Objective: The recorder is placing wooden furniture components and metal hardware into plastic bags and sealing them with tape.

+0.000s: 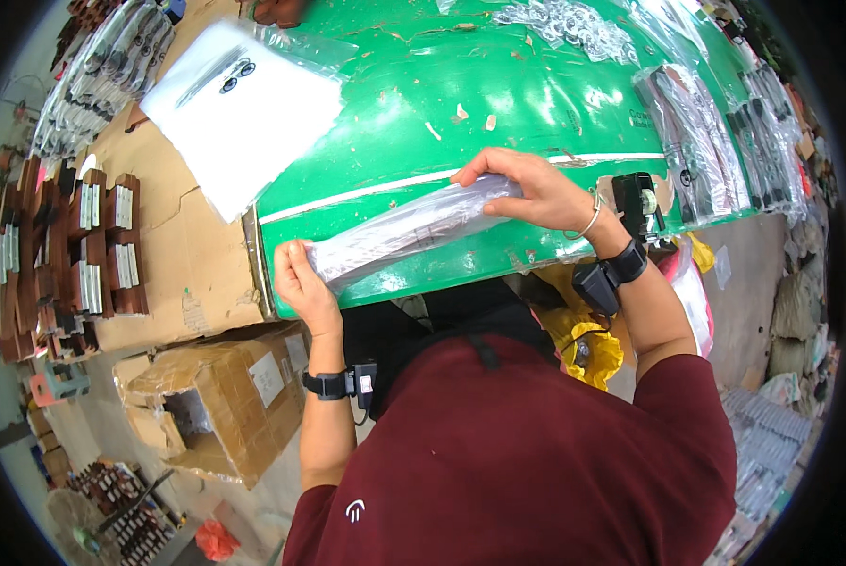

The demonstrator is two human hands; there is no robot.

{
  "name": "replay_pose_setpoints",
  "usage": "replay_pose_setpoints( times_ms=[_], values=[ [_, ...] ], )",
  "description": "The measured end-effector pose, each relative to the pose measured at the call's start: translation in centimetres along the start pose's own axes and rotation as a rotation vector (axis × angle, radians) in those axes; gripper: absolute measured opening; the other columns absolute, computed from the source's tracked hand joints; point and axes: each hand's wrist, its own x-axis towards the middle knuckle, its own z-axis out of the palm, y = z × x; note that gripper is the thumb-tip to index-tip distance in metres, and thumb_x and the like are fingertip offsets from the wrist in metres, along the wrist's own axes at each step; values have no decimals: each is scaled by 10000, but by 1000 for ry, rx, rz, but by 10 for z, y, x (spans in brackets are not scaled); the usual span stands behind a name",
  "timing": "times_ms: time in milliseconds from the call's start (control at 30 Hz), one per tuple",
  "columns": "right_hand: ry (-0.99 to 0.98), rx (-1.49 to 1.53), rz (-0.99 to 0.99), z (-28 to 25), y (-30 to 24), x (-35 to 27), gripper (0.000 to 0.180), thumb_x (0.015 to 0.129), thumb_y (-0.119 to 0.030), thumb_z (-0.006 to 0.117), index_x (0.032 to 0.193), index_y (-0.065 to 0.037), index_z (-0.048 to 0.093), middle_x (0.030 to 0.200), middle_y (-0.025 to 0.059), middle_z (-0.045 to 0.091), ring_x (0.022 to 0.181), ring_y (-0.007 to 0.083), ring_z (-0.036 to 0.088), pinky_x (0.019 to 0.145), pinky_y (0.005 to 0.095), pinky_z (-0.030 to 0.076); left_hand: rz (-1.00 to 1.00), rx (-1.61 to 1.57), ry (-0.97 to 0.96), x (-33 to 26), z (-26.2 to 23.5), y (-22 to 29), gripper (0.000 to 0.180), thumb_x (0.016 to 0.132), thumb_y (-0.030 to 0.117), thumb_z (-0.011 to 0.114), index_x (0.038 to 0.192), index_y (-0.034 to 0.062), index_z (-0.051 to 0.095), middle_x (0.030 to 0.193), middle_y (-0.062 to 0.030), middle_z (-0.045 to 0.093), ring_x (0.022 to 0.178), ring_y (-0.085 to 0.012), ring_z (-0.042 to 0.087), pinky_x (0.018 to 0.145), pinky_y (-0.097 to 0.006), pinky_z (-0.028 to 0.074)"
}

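Note:
A long, narrow bundle wrapped in see-through plastic [409, 231] lies slantwise between my hands at the near edge of the green tabletop [508, 94]. What is inside the wrap is hard to make out. My left hand [307, 288] is closed on its left end, the thumb and fingers pinching the plastic. Around the right end curl the fingers and thumb of my right hand [527, 191], gripping it from above. Just right of that hand stands a black tape dispenser [638, 203].
White plastic bags [243, 113] lie stacked at the back left. Dark brown wooden pieces [74, 250] stand on cardboard further left. Wrapped bundles [692, 141] line the right side. Small see-through plastic pieces [574, 26] are heaped at the back. An opened cardboard box [220, 401] sits below the table.

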Motion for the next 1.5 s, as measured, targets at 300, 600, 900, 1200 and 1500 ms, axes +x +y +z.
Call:
replay_pose_setpoints(
  times_ms=[300,600,900,1200,1500],
  values=[
    [115,-136,26,24,6,-12,260,830,-122,722,1085,-145,677,1068,30,695,1060,256,643,928,398,509,-30,112,-13,-16,-8,0,276,1079,141,501,842,10,558,778,-3,503,737,-92,425,664,-284,386],
    [202,-218,-50,29,7,-11,173,840,-179,703,1012,-193,695,1017,-21,698,1012,251,639,868,420,511,24,107,-76,-8,-12,-3,288,1086,173,500,860,5,559,777,-9,518,742,-101,443,688,-282,395],
    [257,-250,-50,35,11,-9,185,838,-167,698,1016,-216,708,981,-19,699,995,244,647,843,428,506,36,67,-141,0,-10,-7,301,1091,205,497,853,29,549,796,32,476,769,-75,419,705,-264,376],
    [293,-216,-115,41,12,-6,220,830,-122,699,1030,-213,714,976,-22,711,1006,231,649,879,415,500,50,126,-134,1,-14,-8,302,1092,202,497,845,33,536,797,38,470,774,-70,414,710,-257,372],
    [342,-228,-140,48,13,-4,204,816,-120,719,1004,-198,708,939,-10,700,992,236,653,882,405,502,80,237,-156,4,-23,-1,306,1093,199,484,893,3,606,816,2,555,793,-97,485,755,-279,422]
  ],
)
